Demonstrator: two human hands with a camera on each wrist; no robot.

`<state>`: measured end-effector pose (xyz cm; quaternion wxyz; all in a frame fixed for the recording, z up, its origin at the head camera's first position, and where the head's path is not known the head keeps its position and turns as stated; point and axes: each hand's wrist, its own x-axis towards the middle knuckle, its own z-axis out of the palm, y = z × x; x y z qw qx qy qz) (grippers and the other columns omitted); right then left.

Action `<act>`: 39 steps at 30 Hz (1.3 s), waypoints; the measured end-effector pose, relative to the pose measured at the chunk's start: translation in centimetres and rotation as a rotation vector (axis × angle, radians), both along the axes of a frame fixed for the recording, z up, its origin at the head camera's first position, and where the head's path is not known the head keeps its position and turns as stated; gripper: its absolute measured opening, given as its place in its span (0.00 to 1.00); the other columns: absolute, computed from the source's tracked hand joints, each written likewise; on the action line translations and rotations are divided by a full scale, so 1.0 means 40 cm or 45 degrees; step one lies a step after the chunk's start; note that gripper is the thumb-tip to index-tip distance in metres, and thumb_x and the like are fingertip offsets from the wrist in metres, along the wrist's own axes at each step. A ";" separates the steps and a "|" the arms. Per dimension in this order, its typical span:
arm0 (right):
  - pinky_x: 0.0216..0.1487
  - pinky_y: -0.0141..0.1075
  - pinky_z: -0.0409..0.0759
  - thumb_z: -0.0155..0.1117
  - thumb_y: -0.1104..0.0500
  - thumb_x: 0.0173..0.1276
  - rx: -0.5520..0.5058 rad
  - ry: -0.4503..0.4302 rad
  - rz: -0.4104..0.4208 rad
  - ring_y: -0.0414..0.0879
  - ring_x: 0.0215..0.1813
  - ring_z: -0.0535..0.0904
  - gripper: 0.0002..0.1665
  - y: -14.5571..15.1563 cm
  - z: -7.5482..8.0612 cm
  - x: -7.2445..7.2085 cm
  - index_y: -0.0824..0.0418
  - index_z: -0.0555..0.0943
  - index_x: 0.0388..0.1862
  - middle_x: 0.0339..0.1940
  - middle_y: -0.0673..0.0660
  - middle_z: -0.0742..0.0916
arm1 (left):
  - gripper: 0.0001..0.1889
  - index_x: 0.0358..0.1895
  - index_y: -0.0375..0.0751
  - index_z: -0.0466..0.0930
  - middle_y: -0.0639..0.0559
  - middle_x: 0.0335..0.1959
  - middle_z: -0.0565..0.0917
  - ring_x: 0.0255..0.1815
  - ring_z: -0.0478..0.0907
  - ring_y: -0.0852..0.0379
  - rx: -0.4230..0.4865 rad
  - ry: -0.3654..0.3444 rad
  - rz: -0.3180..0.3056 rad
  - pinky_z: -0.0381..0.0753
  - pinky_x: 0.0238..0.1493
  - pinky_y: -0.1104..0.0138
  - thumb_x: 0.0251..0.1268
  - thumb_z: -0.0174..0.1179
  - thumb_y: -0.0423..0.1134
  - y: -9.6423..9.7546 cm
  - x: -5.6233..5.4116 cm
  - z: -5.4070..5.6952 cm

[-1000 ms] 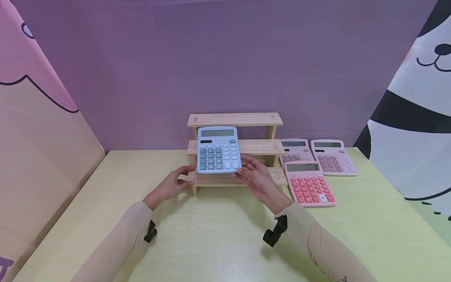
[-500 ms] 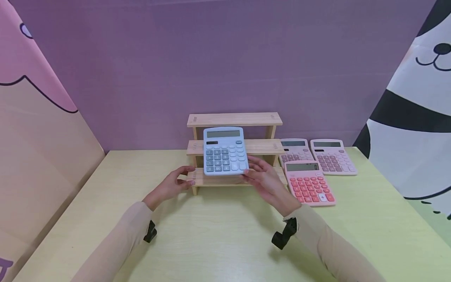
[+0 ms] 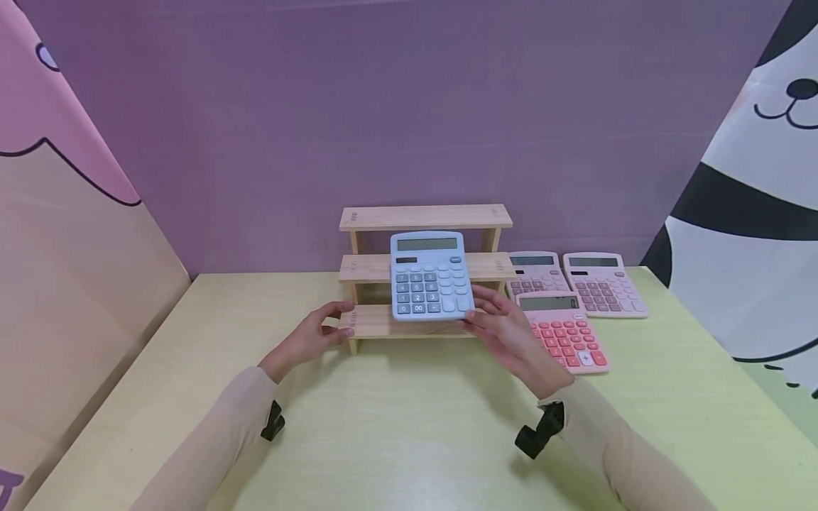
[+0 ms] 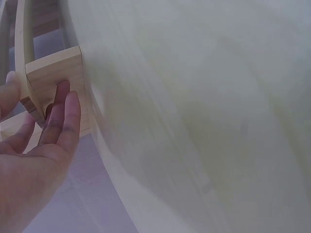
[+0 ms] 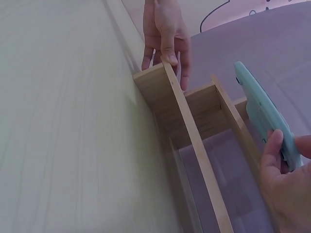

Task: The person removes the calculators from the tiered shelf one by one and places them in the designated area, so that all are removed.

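My right hand [image 3: 511, 341] pinches a light blue calculator [image 3: 431, 280] by its lower right corner. Tilted back with its screen at the top, the calculator overlaps the middle and lowest steps of a three-step wooden display stand [image 3: 427, 216] in the head view. From the right wrist view it shows edge-on [image 5: 265, 111], away from the step boards. My left hand [image 3: 309, 337] holds the left end of the lowest step, thumb on top. In the left wrist view its fingers [image 4: 70, 121] curl under that board, beside the stand's side panel [image 4: 63, 68].
To the right of the stand lie a pink calculator [image 3: 562, 333] with red keys and two pale pink ones, one at the back left [image 3: 535, 270] and one at the back right [image 3: 603, 284]. A purple backdrop [image 3: 409, 106] rises behind the light wooden table [image 3: 396, 426].
My right hand has carried the blue calculator to the right along the stand, from its left part to past its middle. My left hand has stayed on the lowest step's end.
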<state>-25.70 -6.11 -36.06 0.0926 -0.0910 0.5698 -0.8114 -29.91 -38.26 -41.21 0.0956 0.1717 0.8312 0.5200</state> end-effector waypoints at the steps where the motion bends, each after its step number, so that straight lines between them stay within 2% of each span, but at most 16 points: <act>1: 0.53 0.33 0.77 0.43 0.77 0.65 0.003 0.003 0.001 0.41 0.43 0.77 0.31 0.006 -0.001 0.001 0.69 0.52 0.67 0.45 0.52 0.77 | 0.27 0.64 0.37 0.60 0.37 0.56 0.65 0.47 0.77 0.47 0.005 0.004 -0.005 0.80 0.48 0.63 0.62 0.56 0.34 -0.001 0.000 0.000; 14: 0.50 0.31 0.78 0.48 0.75 0.65 -0.045 -0.016 0.009 0.42 0.43 0.79 0.28 0.084 -0.002 0.013 0.65 0.57 0.63 0.45 0.52 0.78 | 0.27 0.65 0.38 0.59 0.37 0.56 0.65 0.47 0.77 0.46 0.015 0.020 -0.050 0.80 0.48 0.62 0.64 0.55 0.37 -0.007 -0.001 -0.005; 21: 0.50 0.32 0.79 0.49 0.75 0.65 -0.058 0.002 -0.002 0.41 0.42 0.79 0.24 0.123 0.002 0.019 0.63 0.61 0.58 0.44 0.51 0.80 | 0.27 0.65 0.38 0.60 0.37 0.56 0.65 0.48 0.77 0.47 0.010 0.009 -0.033 0.80 0.49 0.60 0.63 0.55 0.37 -0.005 -0.001 -0.005; 28: 0.50 0.31 0.79 0.45 0.75 0.66 -0.081 0.060 0.061 0.41 0.44 0.79 0.24 0.170 0.003 0.024 0.62 0.59 0.59 0.47 0.51 0.79 | 0.27 0.64 0.38 0.60 0.37 0.56 0.65 0.47 0.77 0.45 0.012 0.016 -0.028 0.80 0.49 0.59 0.63 0.56 0.36 -0.005 0.002 -0.002; 34: 0.51 0.32 0.79 0.45 0.75 0.67 -0.119 0.019 0.084 0.42 0.47 0.79 0.26 0.213 0.005 0.030 0.62 0.58 0.62 0.48 0.51 0.79 | 0.27 0.65 0.38 0.60 0.37 0.56 0.65 0.47 0.77 0.45 0.023 0.011 -0.037 0.79 0.49 0.58 0.63 0.55 0.36 -0.005 0.003 -0.001; 39: 0.52 0.33 0.78 0.44 0.75 0.67 -0.150 -0.007 0.114 0.42 0.48 0.79 0.24 0.251 0.007 0.035 0.60 0.59 0.60 0.48 0.52 0.79 | 0.27 0.64 0.37 0.60 0.37 0.56 0.65 0.47 0.77 0.46 0.027 0.018 -0.044 0.79 0.49 0.57 0.63 0.55 0.35 -0.006 0.000 -0.004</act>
